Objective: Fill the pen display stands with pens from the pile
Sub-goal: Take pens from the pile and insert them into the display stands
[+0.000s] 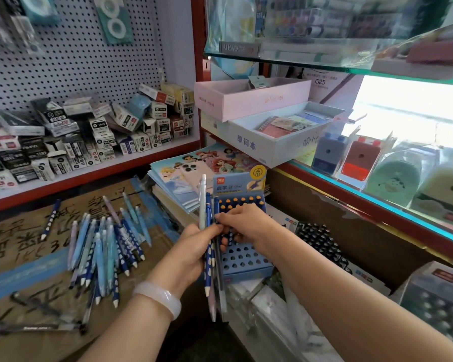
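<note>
Here, stationery shop corner. Lower left of frame: flat brown cardboard (37, 239) with black handwriting and blue tape strips, serving as work surface. Above it, white shelf (94, 171) with red edge, crowded with small refill boxes (89, 137); grey pegboard (71, 56) behind, packets hung at upper left. Upper right: glass shelf (298, 61), contents blurred. Right edge: glass counter with sharpeners in clear packs (361, 159).

Pile (105, 254) on cardboard at lower left: slim plastic pens, pale blue, lilac and dark blue with white dimples, white tips, lying roughly parallel; one dark-blue pen (50, 220) apart, further left.

Centre: blue cardboard stand (242, 246), stepped block with rows of round holes, printed header card on top. Back rows filled, orange-tipped caps showing; front rows open. Stand resting on white boxes, just right of stacked cartoon notebooks (191, 173).

Left hand (191, 254), pale bangle (160, 297) on wrist, curled round upright bundle (211, 246) of pens in front of stand's left side. Right hand (243, 223) reaching across stand, fingertips pinching one dark pen of bundle near its top.

Centre right: pink open box (251, 97), largely empty, stacked over white open box (280, 134) holding flat colourful packets. Lower right: dark tray of black caps (322, 244), closely packed.
</note>
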